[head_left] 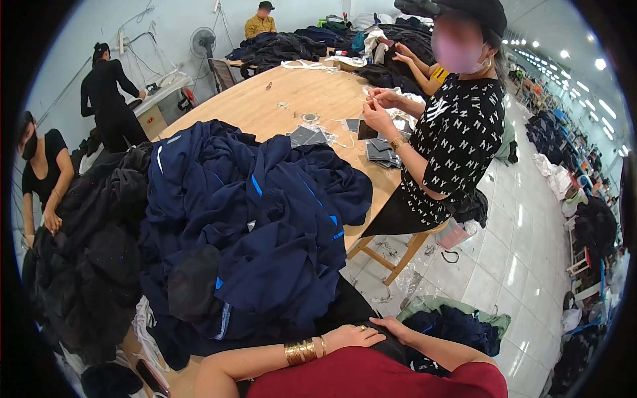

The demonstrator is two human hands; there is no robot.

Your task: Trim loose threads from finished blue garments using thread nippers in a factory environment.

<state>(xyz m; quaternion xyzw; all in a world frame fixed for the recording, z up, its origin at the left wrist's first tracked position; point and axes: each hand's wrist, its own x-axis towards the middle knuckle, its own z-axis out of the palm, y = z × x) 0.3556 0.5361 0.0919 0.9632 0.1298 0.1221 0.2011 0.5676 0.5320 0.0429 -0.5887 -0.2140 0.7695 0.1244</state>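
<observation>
My left hand lies flat on black fabric over my lap, fingers stretched out, with a ring showing. Gold bangles circle that wrist. Right beside it, my right hand rests on the same fabric. Its visible fingers reach out toward the left hand and the rest are hidden; no held object shows in either hand. Ahead of my hands, a big heap of navy garments with bright blue trim covers the near part of the table. A dark round patch of cloth lies on its near side.
Black garments pile up at left, near a seated person. Across the wooden table, a masked person handles something small beside dark flat packets. A green-edged bundle of navy cloth sits on the tiled floor.
</observation>
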